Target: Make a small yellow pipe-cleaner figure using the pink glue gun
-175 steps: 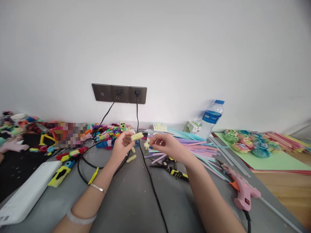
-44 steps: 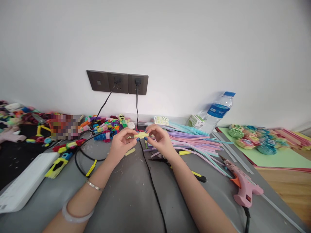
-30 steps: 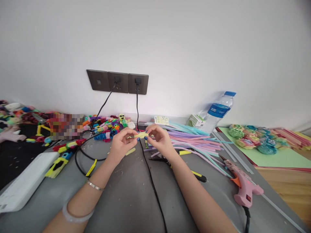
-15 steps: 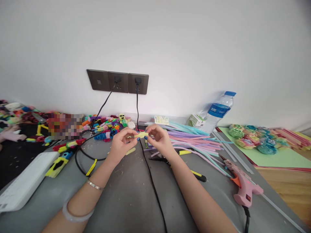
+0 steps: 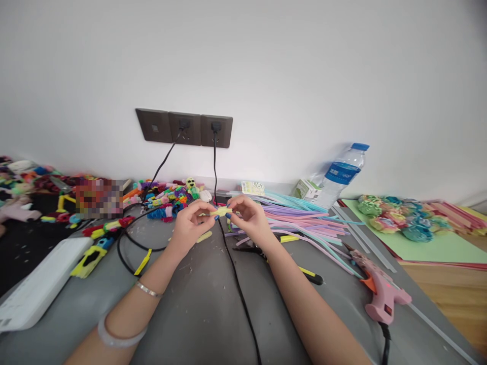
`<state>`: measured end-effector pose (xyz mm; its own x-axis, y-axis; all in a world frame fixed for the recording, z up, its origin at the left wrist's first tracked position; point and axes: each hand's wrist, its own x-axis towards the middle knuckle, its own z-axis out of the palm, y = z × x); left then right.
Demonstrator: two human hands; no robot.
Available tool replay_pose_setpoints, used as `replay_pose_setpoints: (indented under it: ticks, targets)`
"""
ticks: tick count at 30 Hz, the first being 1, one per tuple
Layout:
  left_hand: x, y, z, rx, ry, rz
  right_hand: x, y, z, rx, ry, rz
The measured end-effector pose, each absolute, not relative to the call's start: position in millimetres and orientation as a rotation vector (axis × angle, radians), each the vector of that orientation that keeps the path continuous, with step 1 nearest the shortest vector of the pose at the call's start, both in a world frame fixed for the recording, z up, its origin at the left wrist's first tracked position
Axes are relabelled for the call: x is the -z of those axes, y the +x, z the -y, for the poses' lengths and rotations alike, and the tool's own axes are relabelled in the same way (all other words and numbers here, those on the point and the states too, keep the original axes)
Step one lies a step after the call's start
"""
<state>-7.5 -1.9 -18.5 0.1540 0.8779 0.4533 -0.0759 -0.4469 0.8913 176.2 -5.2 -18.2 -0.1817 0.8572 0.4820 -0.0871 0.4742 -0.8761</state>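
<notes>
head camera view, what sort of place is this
Probably a craft workspace, though whether at home or elsewhere I can't tell. A pink glue gun and many pastel strips lie on the gray table, and the left hand and right hand hold a small yellow piece.

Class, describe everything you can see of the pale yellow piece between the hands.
The pale yellow piece is short and narrow, with a soft, fuzzy look. It is roughly level, raised off the grey table, crossing in front of a black cord in this view. The left hand pinches one end, the right hand the other, partly covering it; finer detail is unclear.
</notes>
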Motion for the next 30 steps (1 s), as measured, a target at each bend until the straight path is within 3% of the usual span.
replay_pose_setpoints:
  ticks: [17,30]
  targets:
    - [20.6,-8.0,1.3,-1.423,1.585,-0.817,22.4,178.5,2.8,-0.833,-0.743,1.602]
    - [19.7,-7.4,1.5,-1.442,1.593,-0.777,21.1,175.9,4.1,-0.905,-0.713,1.544]
